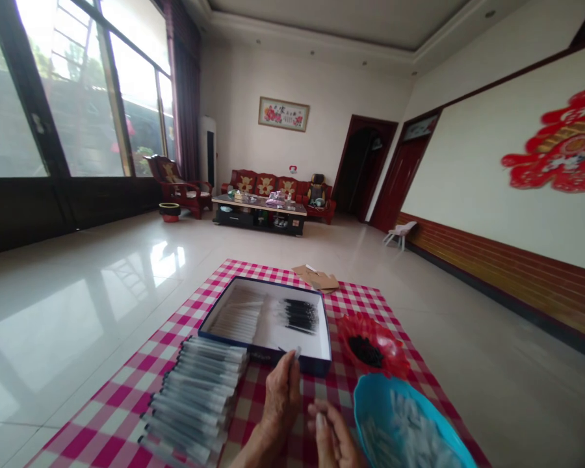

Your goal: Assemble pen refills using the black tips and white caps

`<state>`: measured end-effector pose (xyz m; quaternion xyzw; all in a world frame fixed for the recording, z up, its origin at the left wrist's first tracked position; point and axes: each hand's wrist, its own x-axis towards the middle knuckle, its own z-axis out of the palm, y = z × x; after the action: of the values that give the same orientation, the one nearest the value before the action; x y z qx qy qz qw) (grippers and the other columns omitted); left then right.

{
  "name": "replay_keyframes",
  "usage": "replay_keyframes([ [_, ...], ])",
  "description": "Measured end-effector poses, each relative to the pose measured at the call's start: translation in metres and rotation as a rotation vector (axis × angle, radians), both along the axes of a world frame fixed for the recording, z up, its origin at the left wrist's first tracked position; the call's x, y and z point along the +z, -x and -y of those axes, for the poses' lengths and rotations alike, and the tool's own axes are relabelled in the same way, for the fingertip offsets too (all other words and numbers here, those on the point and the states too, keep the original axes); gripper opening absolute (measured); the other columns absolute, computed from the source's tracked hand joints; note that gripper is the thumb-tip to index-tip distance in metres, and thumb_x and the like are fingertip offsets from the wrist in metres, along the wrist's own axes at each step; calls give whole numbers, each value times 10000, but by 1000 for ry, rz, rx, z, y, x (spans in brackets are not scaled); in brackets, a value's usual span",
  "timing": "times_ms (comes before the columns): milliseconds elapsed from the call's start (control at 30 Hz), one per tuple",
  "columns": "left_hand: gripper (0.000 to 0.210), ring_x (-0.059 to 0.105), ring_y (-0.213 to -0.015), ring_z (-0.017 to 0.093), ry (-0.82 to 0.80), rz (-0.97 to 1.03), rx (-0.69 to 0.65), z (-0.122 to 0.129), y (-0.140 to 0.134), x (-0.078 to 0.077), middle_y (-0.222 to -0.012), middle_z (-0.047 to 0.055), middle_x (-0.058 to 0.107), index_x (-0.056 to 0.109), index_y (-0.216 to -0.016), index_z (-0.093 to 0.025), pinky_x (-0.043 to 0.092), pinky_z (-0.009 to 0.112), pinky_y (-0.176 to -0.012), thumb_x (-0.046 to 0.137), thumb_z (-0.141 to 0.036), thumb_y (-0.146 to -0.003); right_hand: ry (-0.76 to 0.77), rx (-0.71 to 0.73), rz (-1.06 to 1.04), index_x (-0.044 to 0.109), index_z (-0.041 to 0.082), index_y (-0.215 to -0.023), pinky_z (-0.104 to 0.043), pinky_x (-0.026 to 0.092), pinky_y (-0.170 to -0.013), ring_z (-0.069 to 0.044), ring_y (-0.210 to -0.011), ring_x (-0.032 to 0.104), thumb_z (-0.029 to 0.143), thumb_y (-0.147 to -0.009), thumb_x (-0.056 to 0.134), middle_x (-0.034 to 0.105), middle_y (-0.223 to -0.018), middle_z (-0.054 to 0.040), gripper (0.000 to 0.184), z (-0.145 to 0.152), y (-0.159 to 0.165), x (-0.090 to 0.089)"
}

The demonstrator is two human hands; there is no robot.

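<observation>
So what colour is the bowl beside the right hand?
The bowl is blue, clearest in the head view.

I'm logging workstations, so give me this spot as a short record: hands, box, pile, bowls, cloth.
Left hand: pinching a small thin piece, near the box's front edge
Right hand: fingers curled, beside the blue bowl; grip unclear
Box: clear tubes left, black sticks right
Pile: dark-ended, translucent tubes, left of left hand
Red bowl: black pieces
Blue bowl: translucent pieces
Cloth: pink-and-white check
</observation>
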<state>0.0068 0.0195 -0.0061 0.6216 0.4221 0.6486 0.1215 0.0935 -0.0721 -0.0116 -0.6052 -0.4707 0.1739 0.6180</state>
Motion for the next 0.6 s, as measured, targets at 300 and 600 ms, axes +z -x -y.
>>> replay_keyframes([
  [300, 385, 706, -703, 190, 83, 158, 63, -4, -8, -8, -827, 115, 736, 675, -1044, -128, 580, 236, -633, 426, -404, -945, 269, 342, 954, 711, 209, -903, -231, 483, -783, -162, -849, 665, 159, -841, 471, 715, -914, -55, 253, -151, -31, 99],
  [600, 368, 686, -643, 179, 98, 236, 59, -5, -16, -18, -743, 84, 717, 670, -1084, -158, 568, 232, -612, 449, -412, -936, 489, 415, 1149, 730, 167, -862, -267, 463, -805, -196, -906, 661, 143, -840, 537, 703, -929, -101, 196, -212, -19, 61],
])
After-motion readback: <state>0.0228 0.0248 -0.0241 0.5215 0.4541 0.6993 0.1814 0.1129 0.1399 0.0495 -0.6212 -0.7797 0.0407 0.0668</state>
